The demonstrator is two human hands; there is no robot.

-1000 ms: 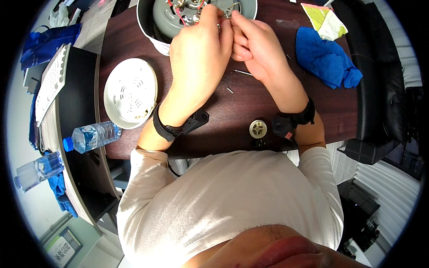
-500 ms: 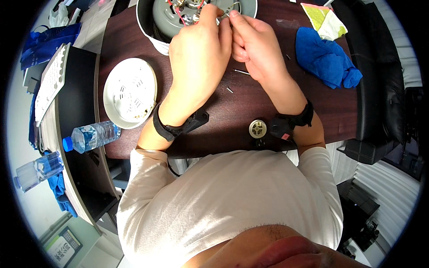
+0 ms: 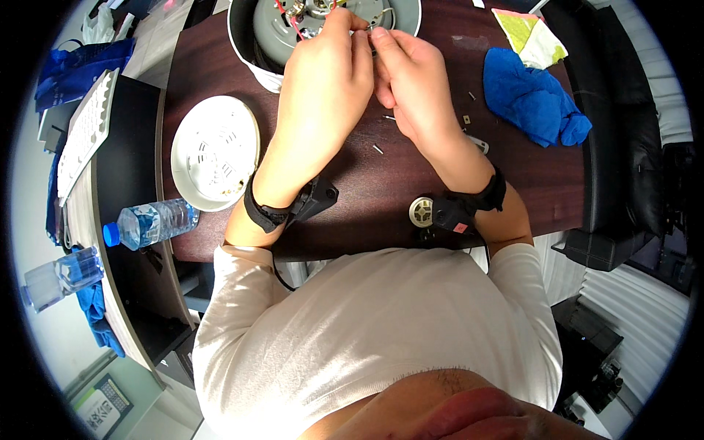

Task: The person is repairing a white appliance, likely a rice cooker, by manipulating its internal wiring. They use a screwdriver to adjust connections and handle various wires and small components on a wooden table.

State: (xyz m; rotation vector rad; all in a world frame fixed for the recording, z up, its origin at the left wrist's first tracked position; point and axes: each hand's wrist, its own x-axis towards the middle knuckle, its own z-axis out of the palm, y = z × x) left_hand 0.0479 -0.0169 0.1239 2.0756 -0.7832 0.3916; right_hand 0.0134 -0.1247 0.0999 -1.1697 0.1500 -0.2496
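At the far edge of the table stands a round appliance housing (image 3: 268,78) with a white outer wall. Inside it is a grey metal plate (image 3: 273,40) with red wires (image 3: 295,28) and metal fittings. My left hand (image 3: 326,81) reaches over its near rim, thumb and fingers closed; what they pinch is hidden. Fingertip to fingertip with it, my right hand (image 3: 416,84) is closed in a pinch where a thin pale wire (image 3: 393,20) loops down. A screwdriver (image 3: 479,144) lies partly hidden under my right forearm.
A round white cover (image 3: 213,147) lies left, beside a water bottle (image 3: 150,224). A small screw (image 3: 378,149), a tiny metal piece (image 3: 466,119) and a round pale part (image 3: 421,212) are on the table. At right are a blue cloth (image 3: 524,95) and a green-white cloth (image 3: 539,48).
My right hand and forearm have shifted slightly left, uncovering the screwdriver's handle end and the tiny metal piece. The fingertips of both hands stay together at the housing.
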